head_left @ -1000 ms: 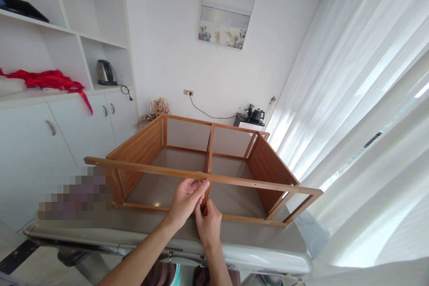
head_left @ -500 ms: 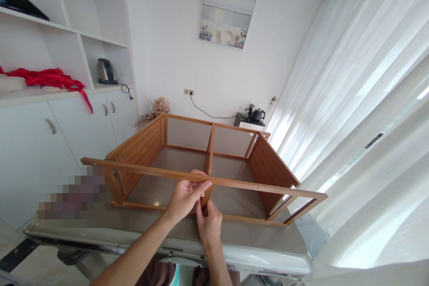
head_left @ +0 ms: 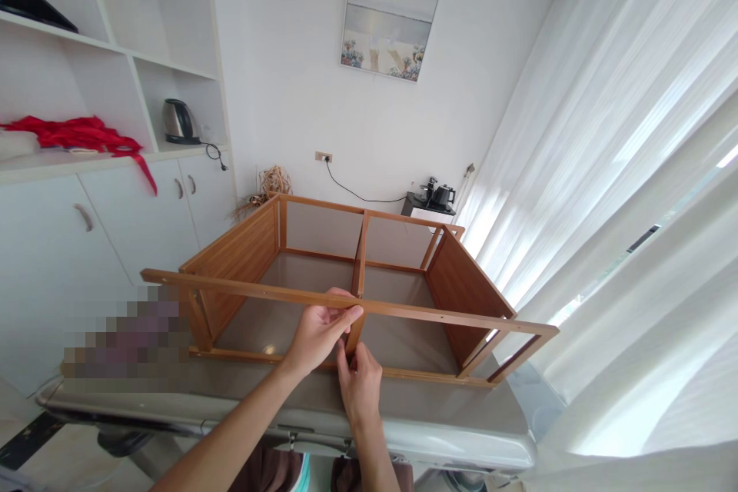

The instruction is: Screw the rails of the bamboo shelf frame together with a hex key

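A wooden shelf frame [head_left: 430, 315] lies on the table, made of slatted side rails with boards set between them. My left hand [head_left: 316, 334] is closed around the middle of the near upper rail, thumb on the near side and fingertips behind it. Just below, my right hand [head_left: 361, 380] pinches the near end of the middle board [head_left: 356, 330], close to the lower rail; its fingertips are partly hidden. The left board [head_left: 247, 250] and right board [head_left: 468, 288] stand on edge at either side. The rail's middle meets the middle board's near upper corner.
The grey table [head_left: 242, 384] has a rounded front edge close to my body. A pixelated patch covers something at its left end. White cabinets [head_left: 138, 211] with a kettle [head_left: 180, 121] stand left, and white curtains [head_left: 605, 169] hang right. A small stand [head_left: 427, 213] bears another kettle behind.
The near upper rail has shifted slightly away from me and left, its middle now closer against the middle board. Both hands keep their holds. The view has shifted slightly.
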`<state>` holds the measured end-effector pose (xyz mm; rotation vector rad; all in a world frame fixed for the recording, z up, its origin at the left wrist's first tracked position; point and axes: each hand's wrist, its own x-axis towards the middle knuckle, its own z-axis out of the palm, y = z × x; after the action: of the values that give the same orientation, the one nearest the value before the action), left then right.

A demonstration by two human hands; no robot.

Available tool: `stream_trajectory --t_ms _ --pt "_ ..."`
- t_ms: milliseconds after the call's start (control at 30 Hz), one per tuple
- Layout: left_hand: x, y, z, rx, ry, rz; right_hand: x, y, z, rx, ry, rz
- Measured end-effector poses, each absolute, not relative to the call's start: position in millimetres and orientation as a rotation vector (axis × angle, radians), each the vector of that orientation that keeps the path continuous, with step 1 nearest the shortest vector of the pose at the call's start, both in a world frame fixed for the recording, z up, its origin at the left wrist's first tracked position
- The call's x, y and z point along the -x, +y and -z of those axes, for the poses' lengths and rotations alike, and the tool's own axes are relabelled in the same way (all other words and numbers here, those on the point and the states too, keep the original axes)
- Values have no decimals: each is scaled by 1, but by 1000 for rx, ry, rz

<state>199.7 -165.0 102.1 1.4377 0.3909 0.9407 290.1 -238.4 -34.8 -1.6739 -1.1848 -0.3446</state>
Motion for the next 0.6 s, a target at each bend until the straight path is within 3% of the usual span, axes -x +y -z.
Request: stream_trajectory --t_ms 333,600 --pt "-206 -132 -90 -1790 192 -1220 -289 -240 30 1687 -1173 346" --pt "-229 -103 -100 -2194 -253 -1436 -290 -237 31 1701 -1171 368"
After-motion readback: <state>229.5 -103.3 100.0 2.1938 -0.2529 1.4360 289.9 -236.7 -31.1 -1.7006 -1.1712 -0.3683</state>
